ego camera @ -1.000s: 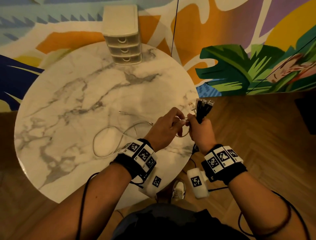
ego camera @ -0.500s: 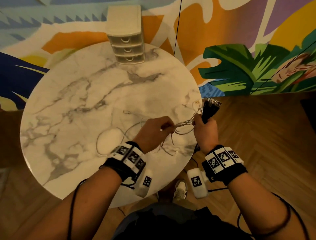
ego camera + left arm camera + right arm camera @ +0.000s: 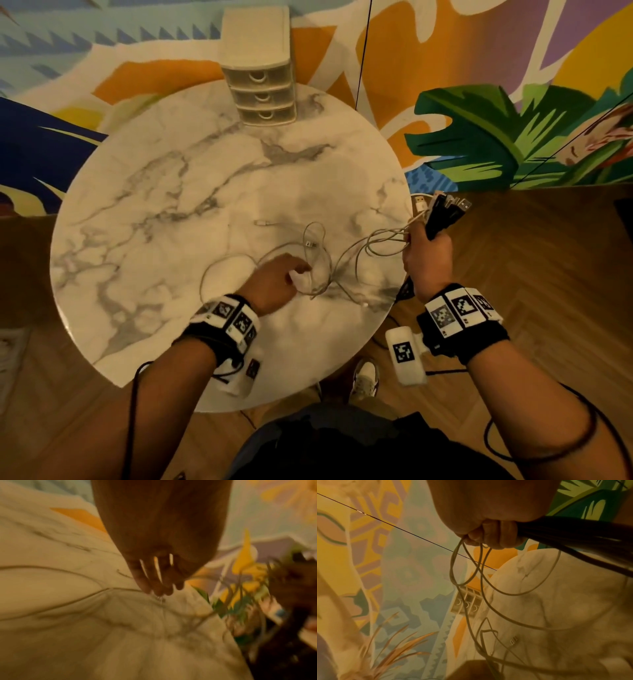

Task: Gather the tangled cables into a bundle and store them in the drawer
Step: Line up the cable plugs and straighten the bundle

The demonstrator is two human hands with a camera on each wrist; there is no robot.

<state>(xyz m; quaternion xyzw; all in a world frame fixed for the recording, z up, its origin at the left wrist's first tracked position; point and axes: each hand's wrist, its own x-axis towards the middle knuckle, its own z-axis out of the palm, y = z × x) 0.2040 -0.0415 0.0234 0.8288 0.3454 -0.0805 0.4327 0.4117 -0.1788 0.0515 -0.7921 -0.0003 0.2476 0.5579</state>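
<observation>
Marbled and round, the counter (image 3: 164,219) stands against a painted wall, with a small drawer unit (image 3: 262,92) at its far edge. White cables (image 3: 318,260) sprawl in loops on the near right of the counter and rise to the right hand (image 3: 426,260), which clenches a bunch of black cables (image 3: 443,214) with their plugs pointing up, beyond the counter's edge. The left hand (image 3: 277,279) reaches down, fingers (image 3: 155,586) extended and touching the white loops; no grasp is visible.
</observation>
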